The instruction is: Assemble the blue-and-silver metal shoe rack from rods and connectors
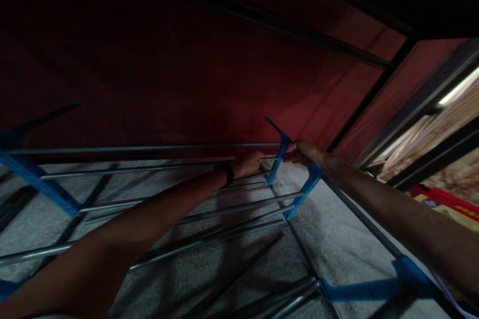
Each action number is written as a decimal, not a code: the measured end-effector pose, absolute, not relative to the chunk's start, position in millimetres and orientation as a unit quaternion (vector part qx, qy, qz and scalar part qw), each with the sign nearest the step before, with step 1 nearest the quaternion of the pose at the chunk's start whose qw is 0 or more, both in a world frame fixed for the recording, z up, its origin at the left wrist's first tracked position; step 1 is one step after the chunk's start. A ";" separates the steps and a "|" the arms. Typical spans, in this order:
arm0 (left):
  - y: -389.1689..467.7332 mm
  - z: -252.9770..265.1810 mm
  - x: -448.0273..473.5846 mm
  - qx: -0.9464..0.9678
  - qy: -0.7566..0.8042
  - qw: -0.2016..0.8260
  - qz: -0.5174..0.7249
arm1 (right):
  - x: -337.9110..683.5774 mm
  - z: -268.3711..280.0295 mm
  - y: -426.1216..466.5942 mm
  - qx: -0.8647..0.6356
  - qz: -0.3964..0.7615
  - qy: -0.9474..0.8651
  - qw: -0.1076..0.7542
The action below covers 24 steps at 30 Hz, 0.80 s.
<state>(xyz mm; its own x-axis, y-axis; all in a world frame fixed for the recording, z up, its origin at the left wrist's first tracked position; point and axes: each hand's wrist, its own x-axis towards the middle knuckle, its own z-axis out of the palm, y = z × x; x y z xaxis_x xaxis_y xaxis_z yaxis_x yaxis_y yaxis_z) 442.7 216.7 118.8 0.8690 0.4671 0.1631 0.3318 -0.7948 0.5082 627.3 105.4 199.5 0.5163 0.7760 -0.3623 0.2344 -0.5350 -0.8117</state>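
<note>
Both my arms reach deep into a dim rack with a dark red fabric wall [179,75] behind it. My left hand [247,162], with a dark band on its wrist, is closed around a thin metal rod [142,149] near that rod's right end. My right hand [305,152] grips the top of a blue plastic side bracket [277,160] at the far right corner, where the rods plug in. A second blue bracket [304,193] sits just below my right wrist.
Several parallel metal rods [209,214] run left to right under my arms, over grey carpet [337,244]. More blue brackets [37,182] stand at the left and lower right [407,271]. Black frame poles [370,94] rise at right; a red and yellow box [449,202] lies outside.
</note>
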 end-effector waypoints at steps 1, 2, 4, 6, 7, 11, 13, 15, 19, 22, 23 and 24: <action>217.3 117.9 443.8 0.937 0.213 0.238 0.141 | 626.6 199.6 105.1 -0.791 0.381 -0.309 0.366; 217.8 117.0 444.8 0.938 0.213 0.233 0.142 | 625.8 199.6 104.9 -0.790 0.385 -0.302 0.370; 218.2 115.9 445.6 0.941 0.217 0.216 0.144 | 623.9 199.7 105.0 -0.788 0.388 -0.298 0.373; 217.4 116.5 444.6 0.942 0.221 0.207 0.143 | 622.3 199.4 106.0 -0.788 0.387 -0.296 0.377; 216.5 117.4 443.3 0.942 0.220 0.209 0.141 | 621.8 199.0 106.8 -0.788 0.386 -0.294 0.378; 209.8 123.8 436.7 0.940 0.225 0.216 0.138 | 622.6 196.1 109.0 -0.788 0.383 -0.296 0.381; 203.7 127.4 435.5 0.941 0.234 0.205 0.131 | 624.7 193.3 107.3 -0.784 0.388 -0.301 0.379; 197.8 130.1 437.4 0.946 0.234 0.193 0.113 | 628.6 189.2 104.9 -0.782 0.391 -0.301 0.380; 197.3 131.3 441.7 0.964 0.201 0.148 0.089 | 641.5 180.1 108.5 -0.785 0.380 -0.286 0.397; 195.8 134.0 424.4 0.964 0.214 0.110 0.113 | 643.4 180.5 112.9 -0.797 0.361 -0.309 0.373; 192.5 136.5 412.9 0.963 0.219 0.099 0.119 | 641.0 182.5 112.9 -0.805 0.348 -0.326 0.352; 187.9 140.0 398.9 0.964 0.220 0.089 0.119 | 637.5 185.2 112.1 -0.819 0.315 -0.353 0.325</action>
<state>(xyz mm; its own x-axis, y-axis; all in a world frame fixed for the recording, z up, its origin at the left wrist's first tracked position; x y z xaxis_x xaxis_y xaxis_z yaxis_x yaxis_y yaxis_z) 398.9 187.9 140.0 0.8750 0.4452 0.1904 0.4030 -0.8876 0.2232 637.5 112.1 185.2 0.5521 0.7831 -0.2862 0.3742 -0.5395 -0.7543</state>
